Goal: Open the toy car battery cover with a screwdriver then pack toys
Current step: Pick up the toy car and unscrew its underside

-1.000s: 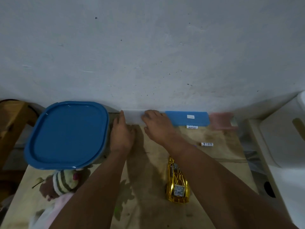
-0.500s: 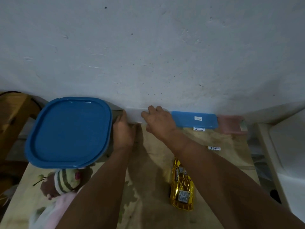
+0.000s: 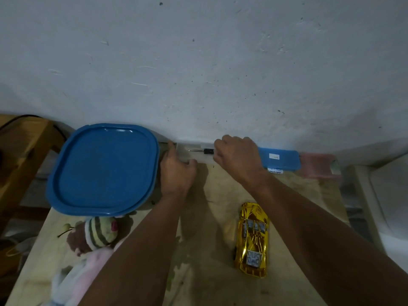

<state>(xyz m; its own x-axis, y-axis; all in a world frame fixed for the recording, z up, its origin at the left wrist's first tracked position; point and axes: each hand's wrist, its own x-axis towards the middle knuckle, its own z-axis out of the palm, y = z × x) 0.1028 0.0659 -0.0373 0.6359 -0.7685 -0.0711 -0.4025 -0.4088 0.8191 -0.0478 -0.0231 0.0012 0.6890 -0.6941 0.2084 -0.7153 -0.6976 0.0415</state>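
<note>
Gold foil covers the toy car (image 3: 252, 240), lying on our worktop (image 3: 205, 250) at lower right of the frame. Near centre, our right hand (image 3: 237, 156) curls round a screwdriver (image 3: 202, 151), its tip pointing left. Our left hand (image 3: 176, 171) rests loosely curled, holding nothing, beside the blue lid (image 3: 103, 168).

dim corner, pale wall

a scuffed, speckled pale wall (image 3: 198, 62) fills the far side. a worn plywood tabletop (image 3: 298, 191) butts against it. wooden furniture (image 3: 19, 155) stands left; a white unit (image 3: 388, 195) sits right. light is dim.
</note>
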